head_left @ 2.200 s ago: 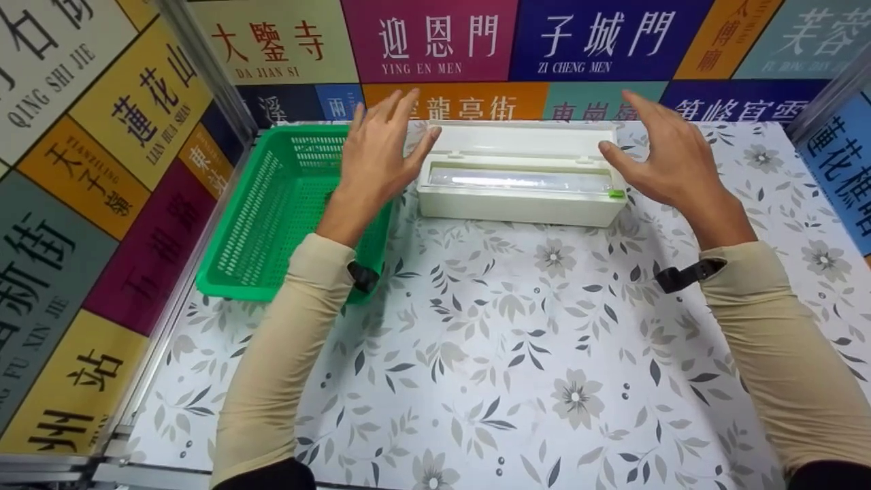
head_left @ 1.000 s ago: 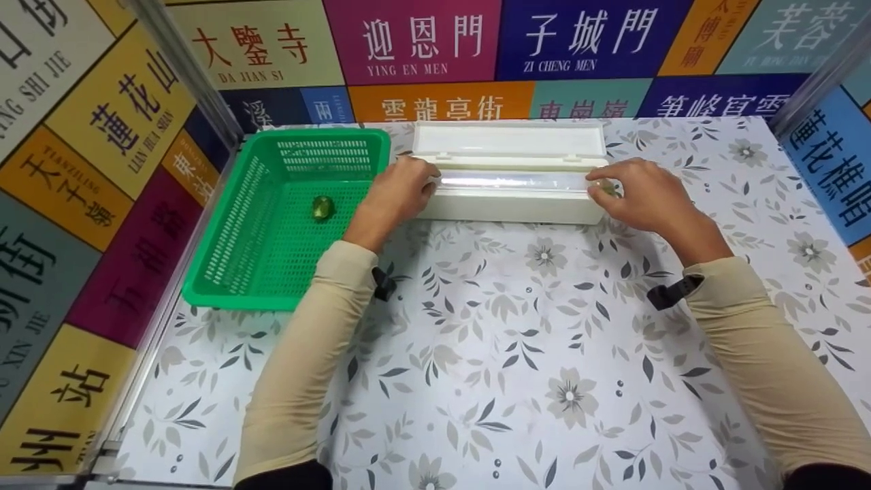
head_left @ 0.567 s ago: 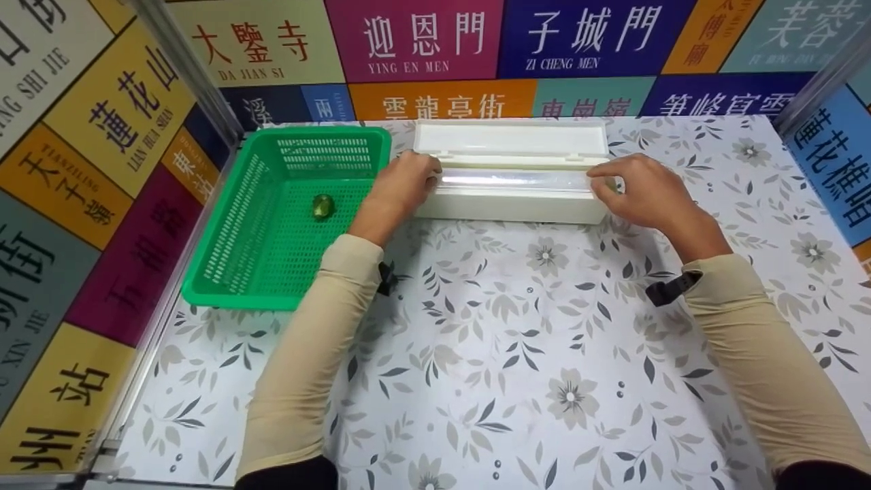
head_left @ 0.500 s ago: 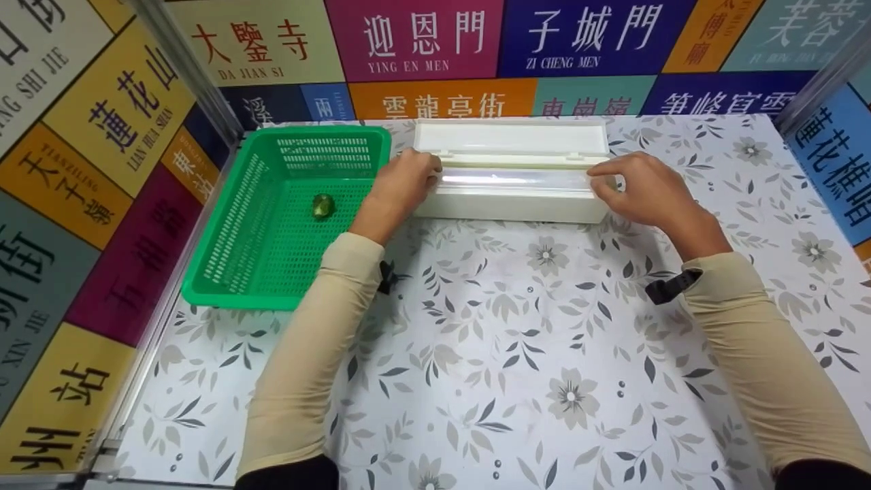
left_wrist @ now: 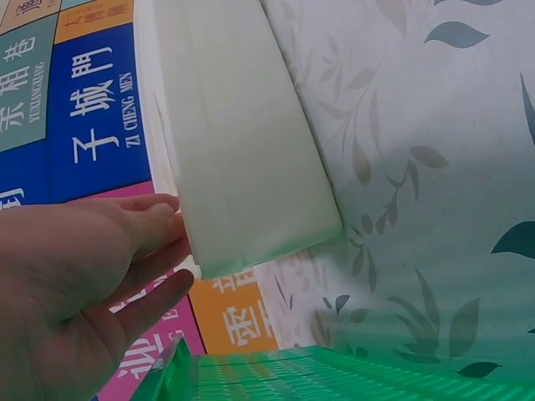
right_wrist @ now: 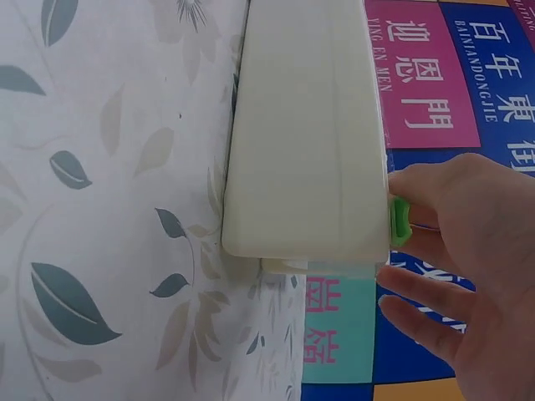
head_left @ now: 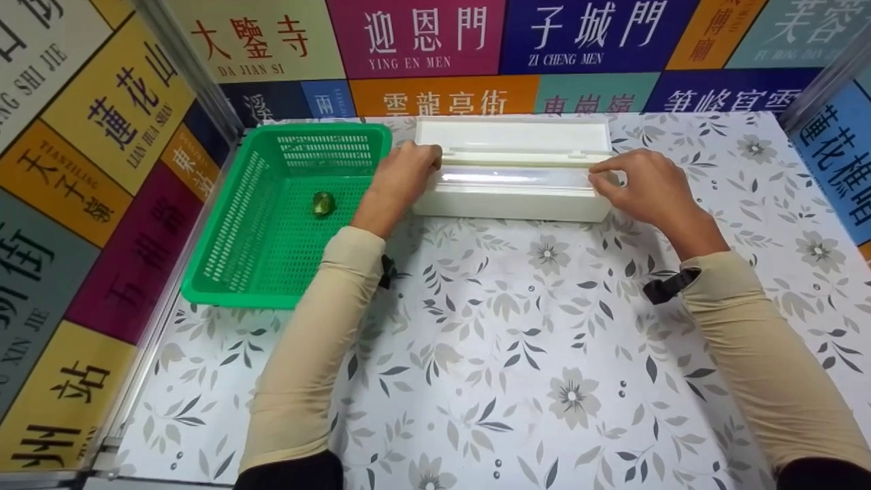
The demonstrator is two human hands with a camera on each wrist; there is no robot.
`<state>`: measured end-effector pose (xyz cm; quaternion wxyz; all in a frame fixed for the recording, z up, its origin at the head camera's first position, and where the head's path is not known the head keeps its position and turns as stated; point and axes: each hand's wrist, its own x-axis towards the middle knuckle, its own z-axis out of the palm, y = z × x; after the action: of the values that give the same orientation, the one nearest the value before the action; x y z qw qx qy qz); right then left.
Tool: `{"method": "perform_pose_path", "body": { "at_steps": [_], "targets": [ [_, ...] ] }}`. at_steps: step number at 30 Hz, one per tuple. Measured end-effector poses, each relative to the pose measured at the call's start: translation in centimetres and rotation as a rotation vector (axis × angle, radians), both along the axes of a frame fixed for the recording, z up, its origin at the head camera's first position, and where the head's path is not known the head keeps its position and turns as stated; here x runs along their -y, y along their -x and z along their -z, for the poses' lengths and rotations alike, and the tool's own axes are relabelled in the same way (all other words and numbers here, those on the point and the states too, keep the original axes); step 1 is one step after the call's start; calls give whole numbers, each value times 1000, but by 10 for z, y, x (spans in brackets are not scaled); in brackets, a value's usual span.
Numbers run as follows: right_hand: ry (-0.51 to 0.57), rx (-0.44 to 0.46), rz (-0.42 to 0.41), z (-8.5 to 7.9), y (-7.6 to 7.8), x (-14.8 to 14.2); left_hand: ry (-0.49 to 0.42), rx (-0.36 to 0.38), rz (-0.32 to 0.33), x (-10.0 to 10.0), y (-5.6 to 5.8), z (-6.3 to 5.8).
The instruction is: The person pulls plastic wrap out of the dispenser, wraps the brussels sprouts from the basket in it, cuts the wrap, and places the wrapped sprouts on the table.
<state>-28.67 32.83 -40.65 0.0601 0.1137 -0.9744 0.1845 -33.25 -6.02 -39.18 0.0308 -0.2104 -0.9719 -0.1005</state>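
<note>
A white cling film dispenser point(head_left: 510, 206) stands at the back of the table, its lid point(head_left: 514, 136) tipped back. A shiny strip of cling film point(head_left: 510, 178) lies along its top. At the left end, my left hand point(head_left: 401, 173) pinches the film's edge with curled fingertips; the exact contact is partly hidden. My right hand point(head_left: 646, 184) pinches the film at the other end between thumb and forefinger. In the right wrist view, a green slider point(right_wrist: 400, 221) sits at the dispenser's edge by the right fingers.
A green plastic basket point(head_left: 238, 294) stands left of the dispenser, close to the left forearm. Inside it lies a small round green item point(head_left: 323, 204), shiny on its surface. Lettered panels point(head_left: 422, 37) wall the back and sides of the flower-patterned table point(head_left: 490, 354).
Both hands have come down from above the dispenser, fingers spread, to pinch the film at its two ends. Over the last half second they have barely moved.
</note>
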Motion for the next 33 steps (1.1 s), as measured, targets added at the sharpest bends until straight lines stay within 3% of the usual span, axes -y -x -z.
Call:
{"method": "perform_pose_path", "body": {
  "at_steps": [6,11,17,23,28,33],
  "targets": [
    [-10,-102,29,3,0,3,-2,74,55,6,3,-5],
    [-2,-127,42,6,0,7,5,123,77,7,6,-7],
    [107,-117,100,6,2,9,12,82,75,6,7,-5],
    [193,-102,151,7,7,8,22,87,75,4,7,-5],
    [233,-114,190,9,10,10,48,38,71,1,6,-2],
    [250,-148,212,12,14,14,147,-47,87,-4,4,1]
  ]
}}
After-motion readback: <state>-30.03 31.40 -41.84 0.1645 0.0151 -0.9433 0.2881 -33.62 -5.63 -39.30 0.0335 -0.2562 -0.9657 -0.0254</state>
